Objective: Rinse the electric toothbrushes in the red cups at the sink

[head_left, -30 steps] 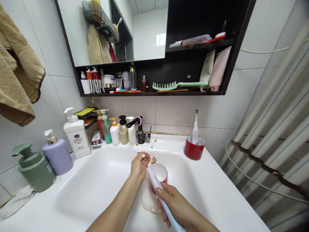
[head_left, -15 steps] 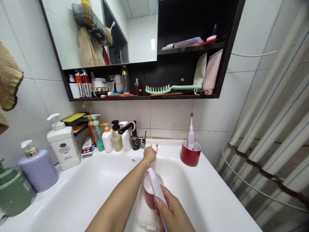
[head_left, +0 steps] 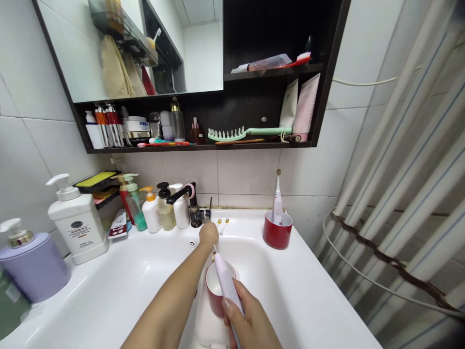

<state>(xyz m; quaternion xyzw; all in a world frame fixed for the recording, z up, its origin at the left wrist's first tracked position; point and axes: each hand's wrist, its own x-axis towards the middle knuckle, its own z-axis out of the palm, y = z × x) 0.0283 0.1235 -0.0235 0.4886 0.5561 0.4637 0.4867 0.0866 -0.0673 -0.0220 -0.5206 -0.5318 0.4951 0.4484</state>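
Observation:
My right hand point(head_left: 249, 317) is wrapped round a pale pink electric toothbrush handle point(head_left: 227, 286). Its bare metal tip points up and away from me, with no brush head on it. Ahead of the tip, my left hand point(head_left: 209, 235) is curled at the basin's back rim; its fingers are turned away, so anything in them is hidden. Just right of it, two small brush heads point(head_left: 223, 226) lie on the ledge. Beneath the handle, a red cup point(head_left: 215, 295) with a white inside stands on a white case point(head_left: 209, 329) in the basin. Something yellowish-brown shows at the cup's far rim.
A second red cup point(head_left: 277, 232) holding a white electric toothbrush point(head_left: 277, 203) stands on the right ledge. The black faucet point(head_left: 196, 208) rises behind the left hand. Several pump bottles point(head_left: 152, 213) line the left ledge. Overhead hangs a dark shelf point(head_left: 250, 109); pipes point(head_left: 399, 169) run at right.
The view has shifted slightly to the right. My left hand has drawn back a little to the left, uncovering both brush heads on the ledge. My right hand keeps its grip on the handle.

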